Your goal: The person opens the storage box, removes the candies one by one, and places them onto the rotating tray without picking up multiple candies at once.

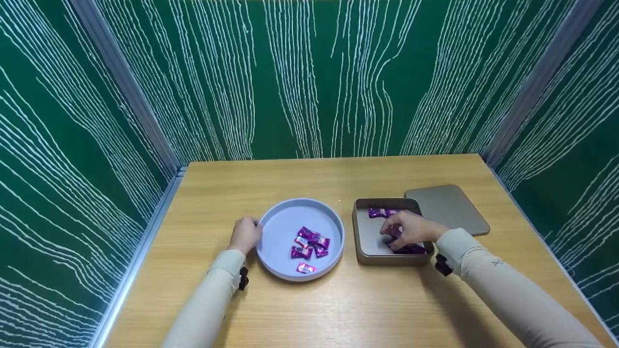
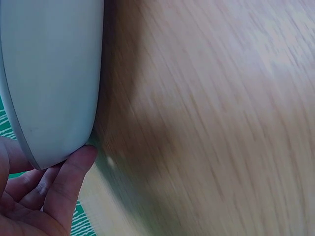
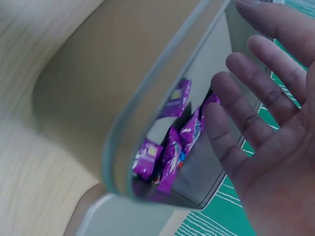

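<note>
My left hand (image 1: 245, 235) grips the left rim of a round pale-blue tray (image 1: 280, 232); the left wrist view has its thumb and fingers at the edge of the tray wall (image 2: 54, 78). Several purple-wrapped candies (image 1: 312, 237) lie in the tray, with a pink-and-white one (image 1: 305, 268) near its front. Over a square metal tin (image 1: 391, 260) reaches my right hand (image 1: 410, 227), its fingers bent loosely and apart. Beneath and beside them, several purple-wrapped candies (image 3: 171, 160) are in the tin. In the right wrist view no candy shows between the fingers and thumb.
The tin's flat lid (image 1: 449, 209) lies behind and right of the tin. Both containers stand on a wooden table (image 1: 309, 314). Green panels with white wavy lines (image 1: 324, 82) enclose the back and sides, with metal posts (image 1: 130, 82) at the corners.
</note>
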A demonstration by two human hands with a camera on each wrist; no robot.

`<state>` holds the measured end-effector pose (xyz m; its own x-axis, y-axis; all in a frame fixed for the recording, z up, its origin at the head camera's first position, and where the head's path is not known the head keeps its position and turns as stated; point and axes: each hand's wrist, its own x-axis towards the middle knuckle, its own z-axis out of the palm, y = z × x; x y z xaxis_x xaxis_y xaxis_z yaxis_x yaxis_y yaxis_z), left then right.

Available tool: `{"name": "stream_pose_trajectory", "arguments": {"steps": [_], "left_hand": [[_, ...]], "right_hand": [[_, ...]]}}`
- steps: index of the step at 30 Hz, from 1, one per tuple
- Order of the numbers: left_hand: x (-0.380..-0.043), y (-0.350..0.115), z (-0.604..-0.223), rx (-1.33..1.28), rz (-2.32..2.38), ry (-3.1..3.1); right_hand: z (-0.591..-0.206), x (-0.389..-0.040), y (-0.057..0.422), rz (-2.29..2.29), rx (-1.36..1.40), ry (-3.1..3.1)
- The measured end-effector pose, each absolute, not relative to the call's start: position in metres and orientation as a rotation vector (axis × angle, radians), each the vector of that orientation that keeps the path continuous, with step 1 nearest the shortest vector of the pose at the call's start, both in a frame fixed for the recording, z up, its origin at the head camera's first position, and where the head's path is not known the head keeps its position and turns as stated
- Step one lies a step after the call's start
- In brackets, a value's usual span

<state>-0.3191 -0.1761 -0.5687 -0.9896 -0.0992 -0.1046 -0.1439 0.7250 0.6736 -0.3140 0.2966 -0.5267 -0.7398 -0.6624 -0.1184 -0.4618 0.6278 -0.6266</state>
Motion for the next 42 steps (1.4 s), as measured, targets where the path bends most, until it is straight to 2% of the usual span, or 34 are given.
{"name": "stream_pose_trajectory", "arguments": {"steps": [9,28,42], "left_hand": [[-0.318,-0.176,-0.571,-0.194,1.064,2.89],[-0.317,-0.175,-0.568,-0.225,1.126,2.832],[-0.321,-0.182,-0.576,-0.133,1.169,2.875]], "right_hand": [[-0.532,-0.315,0.303,-0.744,-0.842,2.496],[-0.553,-0.32,0.305,-0.539,-1.065,2.6],[-0.56,-0.324,0.301,-0.577,-1.113,2.584]]}}
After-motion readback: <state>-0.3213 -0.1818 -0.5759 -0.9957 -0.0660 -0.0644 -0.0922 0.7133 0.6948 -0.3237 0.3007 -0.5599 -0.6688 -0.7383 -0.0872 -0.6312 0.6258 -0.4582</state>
